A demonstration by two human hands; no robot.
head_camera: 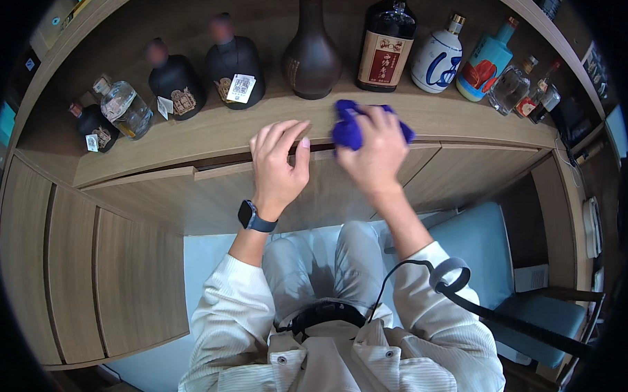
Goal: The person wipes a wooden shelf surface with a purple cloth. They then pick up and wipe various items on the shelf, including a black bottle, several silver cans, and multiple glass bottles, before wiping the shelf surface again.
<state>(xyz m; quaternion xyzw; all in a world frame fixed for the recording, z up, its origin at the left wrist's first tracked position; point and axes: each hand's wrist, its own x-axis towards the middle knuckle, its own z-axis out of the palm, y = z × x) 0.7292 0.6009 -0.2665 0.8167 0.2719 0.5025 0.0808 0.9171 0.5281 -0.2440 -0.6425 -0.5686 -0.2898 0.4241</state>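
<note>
My right hand (380,151) is closed on a bunched purple cloth (349,129), which lies against the front part of the wooden shelf (233,128). Nothing is in my left hand (280,161); its fingers are apart and their tips reach the shelf's front edge, and a dark smartwatch (247,214) sits on that wrist. Behind the cloth stand a brown long-necked bottle (312,61) and a dark bottle with a red and beige label (385,56). A white and blue ceramic bottle (438,60) is further right.
Black bottles with tags (235,71) and a clear glass bottle (127,112) stand at the left. To the right are a turquoise bottle (487,64) and small glass bottles (512,89). Cabinet doors (220,203) lie below the shelf; a blue chair (473,248) is at the right.
</note>
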